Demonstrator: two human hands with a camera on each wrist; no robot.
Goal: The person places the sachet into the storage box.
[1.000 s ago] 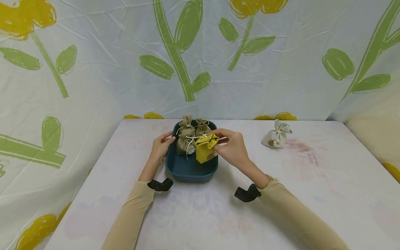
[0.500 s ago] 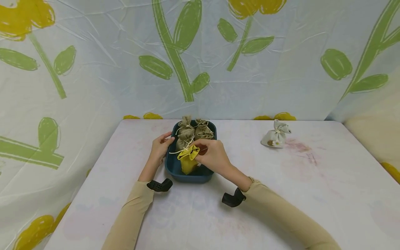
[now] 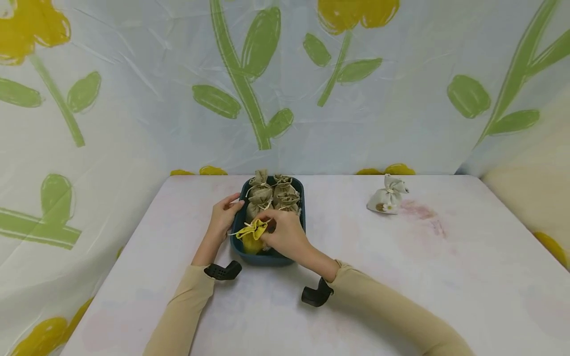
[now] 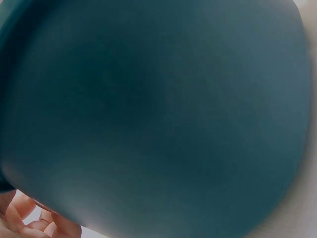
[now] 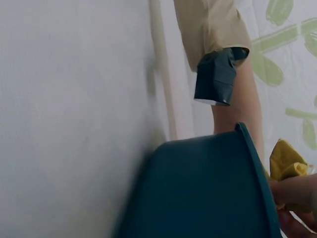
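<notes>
A dark blue rectangular bin [image 3: 262,260] stands on the table. My left hand [image 3: 221,217] holds its left side, thumb at the rim and fingers along the outer wall; the left wrist view shows mostly that bin's wall [image 4: 158,124] with the fingers [image 4: 47,223] at its lower left. A yellow drawstring pouch [image 3: 252,243] is pinched near its gathered top by my right hand [image 3: 285,235]. Its body is down inside the bin's near left part, below the rim. Several beige drawstring pouches [image 3: 260,198] fill the far part of the bin.
To the right, a whitish drawstring pouch [image 3: 385,200] with a daisy decoration stands by itself on the table. A reddish stain [image 3: 420,210] marks the cloth beside it. A flower-printed curtain [image 3: 347,123] hangs behind the table.
My right hand has carried the yellow pouch left and toward me, from over the bin's right side down into its near left part. My left hand stays at the bin's side.
</notes>
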